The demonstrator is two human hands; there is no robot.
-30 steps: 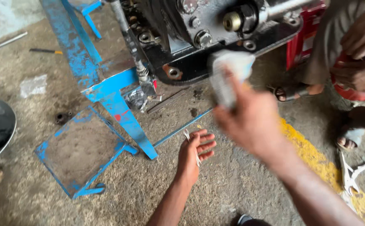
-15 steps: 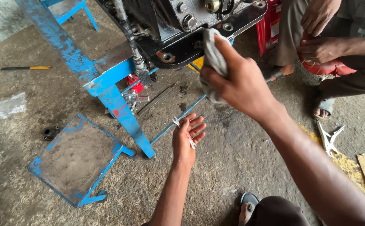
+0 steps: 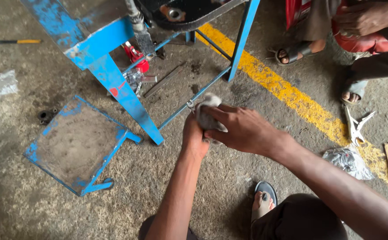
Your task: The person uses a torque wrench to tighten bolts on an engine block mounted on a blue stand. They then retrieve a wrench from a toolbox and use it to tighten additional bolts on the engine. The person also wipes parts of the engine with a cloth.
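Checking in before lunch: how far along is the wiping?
In hand: the right hand presses a grey rag into the left hand, where a small metal part peeks out. Nothing visibly finished. Left: pliers and a flat bar lie untouched on the floor.

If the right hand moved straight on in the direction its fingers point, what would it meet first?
The right hand points left, already pressing the grey rag against the left hand. Beyond them, probably the blue stand leg, though depth is unclear.

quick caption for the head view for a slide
Both hands, left hand and right hand, wrap a grey rag over a concrete floor beside a blue metal stand.
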